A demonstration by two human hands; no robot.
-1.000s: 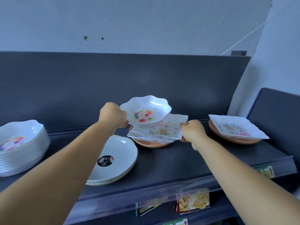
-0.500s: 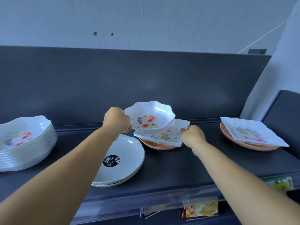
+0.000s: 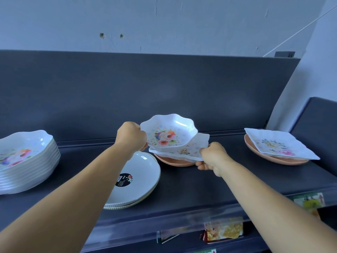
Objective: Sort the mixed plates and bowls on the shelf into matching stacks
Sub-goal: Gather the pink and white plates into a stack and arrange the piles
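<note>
The left hand [image 3: 131,136] fingers grip the flowered bowl [image 3: 168,133] by its near rim; its matching bowl stack [image 3: 25,161] lies far left of them. The right hand [image 3: 212,157] fingers pinch the square plate [image 3: 184,151] beneath.

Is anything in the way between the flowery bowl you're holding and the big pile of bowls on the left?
Only low things: the left hand grips the wavy bowl, and the round white plates lie on the shelf toward the bowl stack. Lifted, the bowl should pass over them.
</note>
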